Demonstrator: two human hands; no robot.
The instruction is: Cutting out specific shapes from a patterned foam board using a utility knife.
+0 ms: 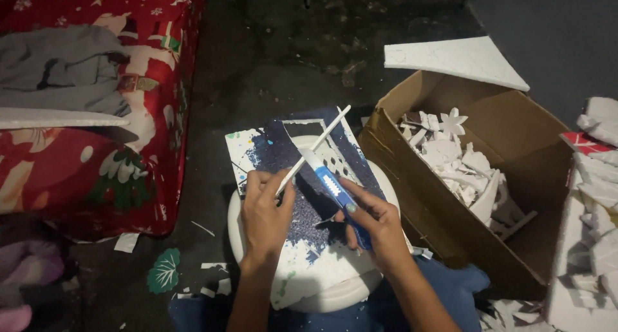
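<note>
gripping thin white foam strip [313,143], left hand [265,213], right hand [380,226] clasping blue plastic utility knife [328,180], glittery board [290,177]

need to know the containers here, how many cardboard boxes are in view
1: an open brown cardboard box on the floor beside the right hand, holding white foam offcuts. More may lie outside the frame.

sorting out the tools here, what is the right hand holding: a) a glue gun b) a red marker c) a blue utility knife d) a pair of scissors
c: the right hand grips a blue utility knife, its blade end against the thin white strip held by the left hand.
</note>
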